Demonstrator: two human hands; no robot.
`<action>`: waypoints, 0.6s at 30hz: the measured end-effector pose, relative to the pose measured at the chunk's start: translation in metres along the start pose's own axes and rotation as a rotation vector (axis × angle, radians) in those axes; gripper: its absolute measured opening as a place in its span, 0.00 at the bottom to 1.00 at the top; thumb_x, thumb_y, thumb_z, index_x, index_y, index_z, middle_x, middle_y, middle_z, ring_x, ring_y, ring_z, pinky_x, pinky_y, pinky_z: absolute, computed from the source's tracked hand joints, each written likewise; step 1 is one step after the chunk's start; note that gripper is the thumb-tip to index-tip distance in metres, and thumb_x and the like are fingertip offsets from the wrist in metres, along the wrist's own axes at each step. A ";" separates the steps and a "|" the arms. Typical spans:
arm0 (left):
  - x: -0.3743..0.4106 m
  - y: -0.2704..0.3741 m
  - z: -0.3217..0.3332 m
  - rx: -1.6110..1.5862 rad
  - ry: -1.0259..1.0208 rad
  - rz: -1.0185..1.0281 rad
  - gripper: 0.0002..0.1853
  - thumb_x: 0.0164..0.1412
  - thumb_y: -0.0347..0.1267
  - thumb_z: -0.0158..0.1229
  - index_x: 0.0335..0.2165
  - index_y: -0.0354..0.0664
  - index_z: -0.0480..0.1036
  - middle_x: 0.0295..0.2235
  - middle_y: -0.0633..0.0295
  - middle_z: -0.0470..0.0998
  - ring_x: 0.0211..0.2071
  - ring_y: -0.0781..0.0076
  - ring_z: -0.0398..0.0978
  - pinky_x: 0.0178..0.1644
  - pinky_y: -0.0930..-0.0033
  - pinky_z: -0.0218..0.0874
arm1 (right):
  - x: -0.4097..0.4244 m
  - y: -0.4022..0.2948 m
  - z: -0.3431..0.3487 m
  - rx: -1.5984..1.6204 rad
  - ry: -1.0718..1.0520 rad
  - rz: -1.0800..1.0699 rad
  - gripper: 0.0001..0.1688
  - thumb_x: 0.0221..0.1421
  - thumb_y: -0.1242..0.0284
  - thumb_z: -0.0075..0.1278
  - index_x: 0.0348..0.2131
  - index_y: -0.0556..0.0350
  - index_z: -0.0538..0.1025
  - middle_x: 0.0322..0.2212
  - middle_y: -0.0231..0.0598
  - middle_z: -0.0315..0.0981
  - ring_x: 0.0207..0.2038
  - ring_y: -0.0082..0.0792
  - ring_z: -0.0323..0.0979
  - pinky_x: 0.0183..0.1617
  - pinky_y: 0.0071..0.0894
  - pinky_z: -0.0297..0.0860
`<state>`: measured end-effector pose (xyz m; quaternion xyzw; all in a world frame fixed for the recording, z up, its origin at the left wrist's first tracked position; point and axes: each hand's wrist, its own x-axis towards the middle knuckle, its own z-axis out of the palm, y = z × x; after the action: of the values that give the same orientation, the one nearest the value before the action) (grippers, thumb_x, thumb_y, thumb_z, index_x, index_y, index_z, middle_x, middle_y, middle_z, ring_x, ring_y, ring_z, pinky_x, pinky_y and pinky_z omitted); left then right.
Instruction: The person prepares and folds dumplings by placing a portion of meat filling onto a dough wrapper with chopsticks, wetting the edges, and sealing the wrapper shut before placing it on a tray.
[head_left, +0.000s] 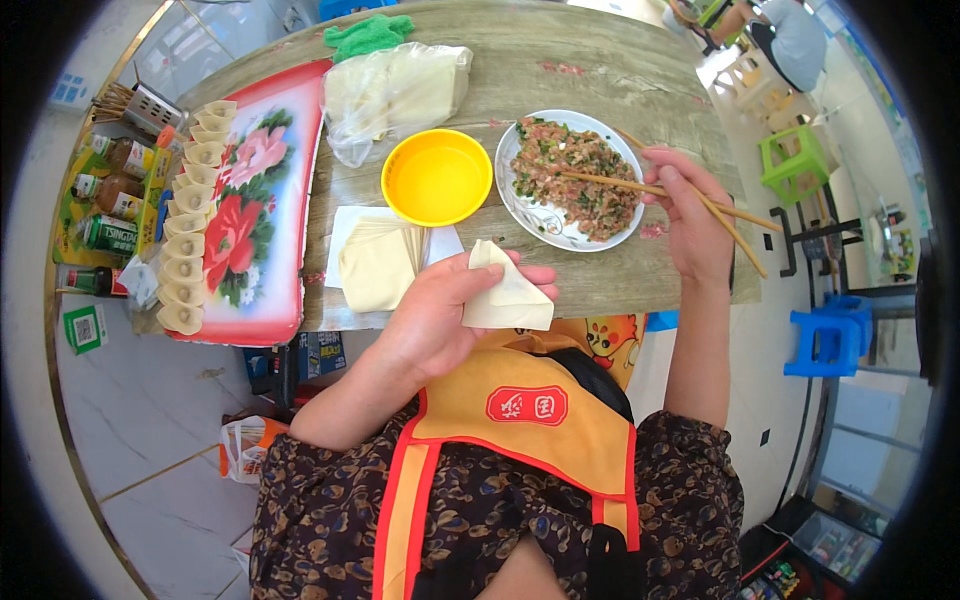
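On the fingers of my left hand (442, 307) lies a folded dough wrapper (510, 296), pinned by the thumb. My right hand (694, 210) grips a pair of wooden chopsticks (720, 214); one tip reaches over the minced meat with chopped greens (577, 176) on a white plate (544, 231). Left of the plate stands a yellow bowl (437, 178), seemingly holding clear liquid. A stack of square wrappers (379, 266) rests on white paper just beyond my left hand. Folded wontons (191, 199) line the left side of a red-rimmed floral tray (251, 202).
A plastic bag of wrappers (397, 82) and a green cloth (369, 36) sit at the table's far side. Bottles and a can (110, 234) stand beyond the tray, near a metal chopstick holder (154, 109). Green (795, 161) and blue stools (825, 341) are on the right, with a seated person (791, 45) behind.
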<state>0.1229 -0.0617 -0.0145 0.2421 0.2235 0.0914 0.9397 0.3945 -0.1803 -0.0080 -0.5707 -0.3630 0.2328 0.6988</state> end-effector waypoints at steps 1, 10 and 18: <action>0.000 0.000 -0.001 0.001 0.010 0.003 0.15 0.70 0.30 0.47 0.51 0.31 0.66 0.52 0.38 0.74 0.53 0.47 0.75 0.59 0.49 0.67 | -0.001 -0.005 -0.005 -0.007 -0.010 -0.006 0.14 0.66 0.77 0.45 0.44 0.67 0.79 0.42 0.42 0.76 0.40 0.25 0.73 0.41 0.24 0.73; -0.011 0.014 -0.018 0.033 0.073 0.069 0.19 0.70 0.32 0.51 0.54 0.31 0.66 0.47 0.44 0.77 0.48 0.53 0.79 0.53 0.54 0.72 | -0.010 -0.060 0.029 0.035 -0.126 -0.249 0.16 0.68 0.73 0.42 0.45 0.64 0.79 0.43 0.52 0.77 0.40 0.31 0.74 0.44 0.28 0.72; -0.029 0.021 -0.031 0.105 0.079 0.175 0.18 0.68 0.27 0.53 0.53 0.31 0.68 0.46 0.49 0.79 0.47 0.60 0.79 0.52 0.58 0.73 | 0.007 -0.032 0.117 -0.445 -0.331 -0.232 0.06 0.54 0.78 0.58 0.32 0.64 0.80 0.33 0.39 0.81 0.36 0.31 0.77 0.44 0.31 0.72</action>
<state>0.0821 -0.0392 -0.0175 0.3057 0.2429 0.1709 0.9046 0.3053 -0.1090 0.0351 -0.6189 -0.5768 0.1559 0.5099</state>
